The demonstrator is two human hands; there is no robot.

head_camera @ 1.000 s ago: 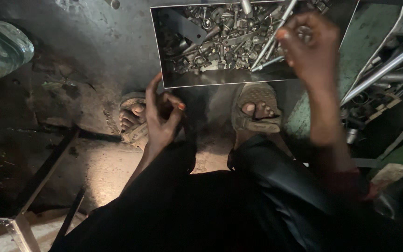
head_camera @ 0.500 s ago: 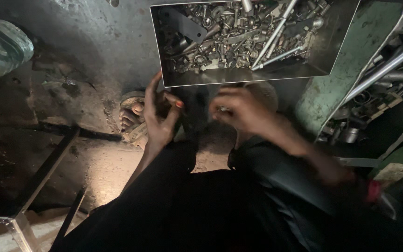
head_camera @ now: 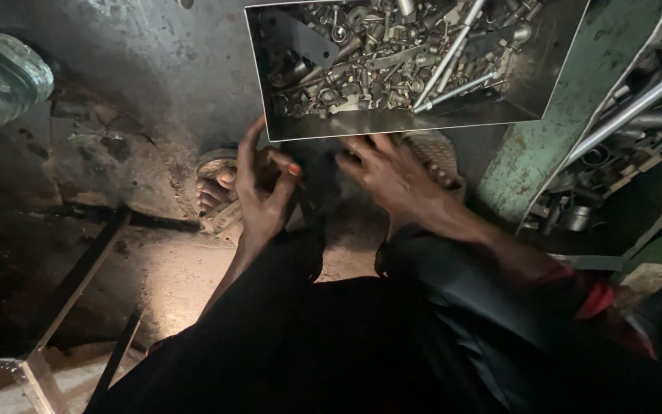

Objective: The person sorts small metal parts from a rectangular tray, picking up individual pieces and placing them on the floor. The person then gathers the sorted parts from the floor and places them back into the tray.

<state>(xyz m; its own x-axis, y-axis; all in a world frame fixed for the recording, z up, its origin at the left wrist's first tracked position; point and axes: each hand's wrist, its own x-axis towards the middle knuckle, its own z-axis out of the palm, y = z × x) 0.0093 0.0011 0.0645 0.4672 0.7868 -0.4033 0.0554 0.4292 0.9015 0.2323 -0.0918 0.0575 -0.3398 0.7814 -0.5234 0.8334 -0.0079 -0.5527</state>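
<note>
Dim workshop floor, stained grey concrete [head_camera: 139,100], lit by one warm patch below the knees. A shallow rectangular steel tray [head_camera: 392,123] heaped with dull bolts, nuts and long rods is sitting just ahead of the sandalled feet. The left hand [head_camera: 263,188] is hovering just below the tray's near wall, fingers half curled, pinching a small dark part with an orange tip [head_camera: 293,169]. The right hand [head_camera: 392,176] is lying spread, fingers wide, near the tray's front edge, apparently empty. Judged step: sorting or fitting a small fastener; the next move is calling for a steady two-handed grip. The part's shape is too dark to resolve; the right-side clutter of pipes [head_camera: 622,115] is cut off.
</note>
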